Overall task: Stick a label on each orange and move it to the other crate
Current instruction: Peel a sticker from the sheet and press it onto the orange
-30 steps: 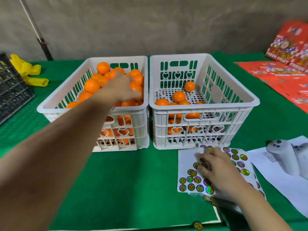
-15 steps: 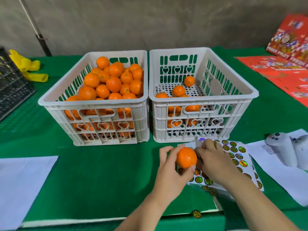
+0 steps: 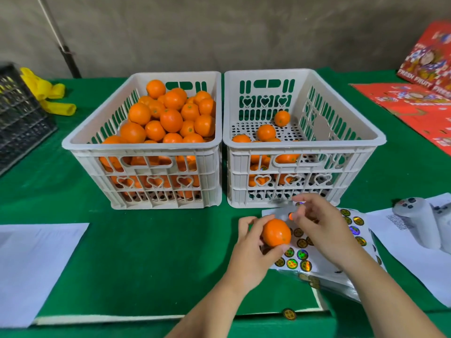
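I see my left hand (image 3: 249, 252) gripping a round orange (image 3: 276, 232) above the label sheet (image 3: 324, 250), at five o'clock from the fuller crate (image 3: 144, 147), while my right hand (image 3: 317, 228) pinches a label (image 3: 291, 215) at the orange's one o'clock.

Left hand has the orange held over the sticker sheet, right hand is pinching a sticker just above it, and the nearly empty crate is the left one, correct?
Not quite. The head view shows the left crate piled with oranges; the nearly empty one is the right crate. The rest stands: the left hand holds the orange over the sticker sheet, and the right hand pinches a sticker just above it.
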